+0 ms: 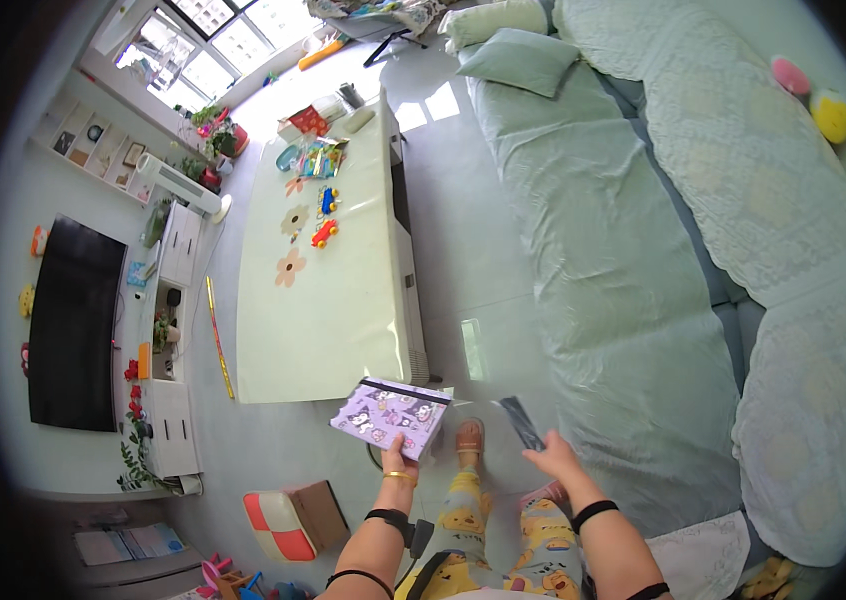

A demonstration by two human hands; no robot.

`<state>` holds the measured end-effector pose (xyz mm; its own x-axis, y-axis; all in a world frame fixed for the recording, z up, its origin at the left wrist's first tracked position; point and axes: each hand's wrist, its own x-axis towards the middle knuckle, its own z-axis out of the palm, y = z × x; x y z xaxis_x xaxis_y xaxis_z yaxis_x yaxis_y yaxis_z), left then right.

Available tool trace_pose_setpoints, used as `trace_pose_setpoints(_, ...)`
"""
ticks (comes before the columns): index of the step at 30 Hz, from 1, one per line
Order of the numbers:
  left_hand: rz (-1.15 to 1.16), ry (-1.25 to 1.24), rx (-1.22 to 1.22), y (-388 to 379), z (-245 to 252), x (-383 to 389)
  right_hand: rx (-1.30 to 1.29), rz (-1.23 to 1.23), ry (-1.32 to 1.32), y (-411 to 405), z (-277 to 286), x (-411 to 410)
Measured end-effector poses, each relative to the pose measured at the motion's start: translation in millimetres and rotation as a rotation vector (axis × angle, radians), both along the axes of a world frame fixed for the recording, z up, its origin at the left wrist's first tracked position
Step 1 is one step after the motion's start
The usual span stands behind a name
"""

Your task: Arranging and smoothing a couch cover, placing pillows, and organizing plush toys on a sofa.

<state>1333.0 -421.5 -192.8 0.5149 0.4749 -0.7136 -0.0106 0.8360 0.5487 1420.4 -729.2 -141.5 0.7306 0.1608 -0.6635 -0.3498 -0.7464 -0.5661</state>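
My left hand [398,459] grips the lower edge of a purple notebook or folder [391,417] with cartoon figures and a black band along its top. It is held near the front end of the long covered table [318,322]. In my right hand [554,456] is a dark, flat, narrow item [519,422], whose exact kind I cannot tell; it points up and left, over the floor between table and sofa. The two hands are apart.
The covered sofa [618,300] runs along the right. A red and white box stool [280,525] stands at lower left. Toy cars [325,233] and snack packets [320,159] lie on the table. A yellow stick [219,337] lies on the floor beside it.
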Motion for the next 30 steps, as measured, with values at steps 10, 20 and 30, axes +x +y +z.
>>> trace_pose_setpoints(10,0.207,0.015,-0.018,105,-54,67,0.014,0.371,-0.311,271,-29,84)
trace_pose_setpoints(20,-0.338,0.301,-0.073,144,-116,105,-0.051,0.367,-0.430,406,-102,90)
trace_pose_setpoints(30,-1.245,0.868,0.212,176,-102,26,0.156,0.172,-0.148,251,-74,95)
